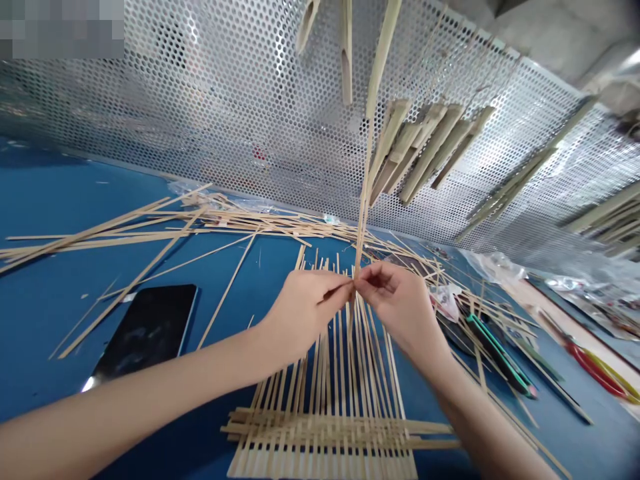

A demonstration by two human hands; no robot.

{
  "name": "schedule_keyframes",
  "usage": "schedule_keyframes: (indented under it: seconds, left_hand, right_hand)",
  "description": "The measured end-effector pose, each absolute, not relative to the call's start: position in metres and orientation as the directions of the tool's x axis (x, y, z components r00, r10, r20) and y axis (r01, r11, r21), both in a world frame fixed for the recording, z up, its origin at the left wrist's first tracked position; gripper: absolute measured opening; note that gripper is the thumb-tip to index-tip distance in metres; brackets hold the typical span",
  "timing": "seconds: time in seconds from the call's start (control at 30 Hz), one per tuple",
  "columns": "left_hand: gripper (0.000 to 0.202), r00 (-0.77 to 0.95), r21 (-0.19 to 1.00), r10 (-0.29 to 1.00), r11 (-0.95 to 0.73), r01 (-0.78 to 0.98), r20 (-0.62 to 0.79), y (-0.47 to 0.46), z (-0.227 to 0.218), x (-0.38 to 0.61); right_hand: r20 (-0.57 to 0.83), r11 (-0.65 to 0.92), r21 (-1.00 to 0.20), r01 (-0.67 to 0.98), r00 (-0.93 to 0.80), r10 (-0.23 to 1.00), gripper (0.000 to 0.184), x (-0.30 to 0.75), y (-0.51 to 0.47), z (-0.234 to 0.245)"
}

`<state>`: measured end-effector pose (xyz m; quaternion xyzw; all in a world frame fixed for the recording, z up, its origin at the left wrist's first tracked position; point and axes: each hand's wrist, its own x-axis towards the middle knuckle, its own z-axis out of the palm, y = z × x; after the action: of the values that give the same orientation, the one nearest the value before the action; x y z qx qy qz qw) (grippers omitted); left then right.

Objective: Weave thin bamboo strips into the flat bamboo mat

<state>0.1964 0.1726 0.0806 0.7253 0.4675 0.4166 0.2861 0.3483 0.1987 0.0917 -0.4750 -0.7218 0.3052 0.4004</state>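
Note:
My left hand (305, 313) and my right hand (395, 307) meet at the fingertips above a flat bamboo weave (320, 427). Both pinch a thin upright bamboo strip (361, 227), which rises from between them and leans slightly to the right. The weave has many parallel lengthwise strips, with several crosswise strips woven through near the bottom of the view. The free ends of the lengthwise strips fan out beneath my hands, and my hands hide part of them.
A black smartphone (143, 330) lies on the blue table (45, 200) to the left. Loose bamboo strips (215, 223) are heaped behind my hands. To the right lie a teal-handled tool (500, 357) and red-handled scissors (600, 370). Bamboo pieces (425, 150) stand before a perforated metal sheet (250, 100).

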Motion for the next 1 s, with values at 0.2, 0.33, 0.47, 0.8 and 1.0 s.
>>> schedule_keyframes:
  seconds: [0.2, 0.33, 0.47, 0.8, 1.0]
  left_hand:
    - [0.015, 0.186, 0.879, 0.933, -0.353, 0.321, 0.307, 0.191, 0.087, 0.185]
    - [0.006, 0.19, 0.9, 0.939, -0.333, 0.281, 0.288, 0.195, 0.086, 0.184]
    - [0.01, 0.152, 0.907, 0.948, -0.312, 0.283, 0.278, 0.196, 0.082, 0.182]
    - [0.015, 0.086, 0.873, 0.949, -0.312, 0.375, 0.302, 0.192, 0.088, 0.178]
    - [0.016, 0.099, 0.861, 0.943, -0.33, 0.388, 0.317, 0.194, 0.088, 0.179]
  right_hand:
    - [0.131, 0.283, -0.878, 0.385, -0.375, 0.918, 0.006, 0.35, 0.206, 0.096]
    - [0.049, 0.223, -0.911, 0.348, -0.444, 0.895, 0.004, 0.347, 0.205, 0.092]
    - [0.031, 0.196, -0.93, 0.312, -0.465, 0.885, 0.004, 0.346, 0.203, 0.09]
    - [0.035, 0.17, -0.951, 0.26, -0.455, 0.89, 0.013, 0.342, 0.197, 0.098]
    - [0.047, 0.16, -0.959, 0.235, -0.427, 0.903, 0.011, 0.34, 0.196, 0.097]
